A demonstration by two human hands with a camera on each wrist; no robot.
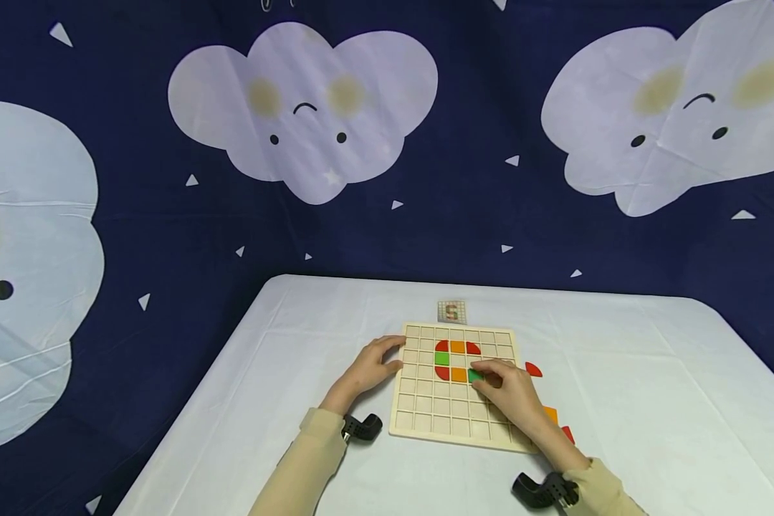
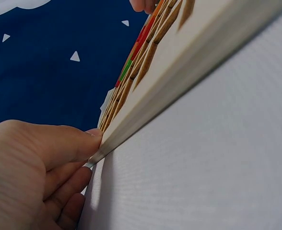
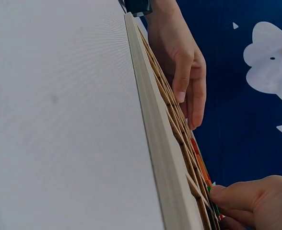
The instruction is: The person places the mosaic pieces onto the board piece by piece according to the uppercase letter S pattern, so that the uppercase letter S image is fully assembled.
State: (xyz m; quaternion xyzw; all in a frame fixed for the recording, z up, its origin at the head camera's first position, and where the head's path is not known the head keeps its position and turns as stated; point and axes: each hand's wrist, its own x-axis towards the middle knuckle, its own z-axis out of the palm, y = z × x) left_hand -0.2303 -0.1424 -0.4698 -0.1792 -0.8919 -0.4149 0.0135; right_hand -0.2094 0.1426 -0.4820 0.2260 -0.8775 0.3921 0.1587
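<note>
A square wooden grid board (image 1: pixel 426 406) lies on the table. Red quarter-round pieces (image 1: pixel 441 374), orange squares (image 1: pixel 458 375) and a light green square (image 1: pixel 441 358) sit in its cells. My left hand (image 1: pixel 365 369) rests at the board's left edge, its thumb and fingers relaxed against the rim; the left wrist view shows the thumb (image 2: pixel 78 143) touching it. With thumb and fingertips, my right hand (image 1: pixel 511 393) pinches a darker green piece (image 1: pixel 474 375) at a cell right of the lower orange square. The fingers cover part of that piece, so its full shape is hidden.
Behind the board lies a small pattern card (image 1: pixel 452 312) with an S-like figure. To the right on the white table (image 1: pixel 651 401) are a loose red quarter-round (image 1: pixel 533 370), an orange piece (image 1: pixel 551 413) and another red piece (image 1: pixel 567 433), partly hidden by the right forearm.
</note>
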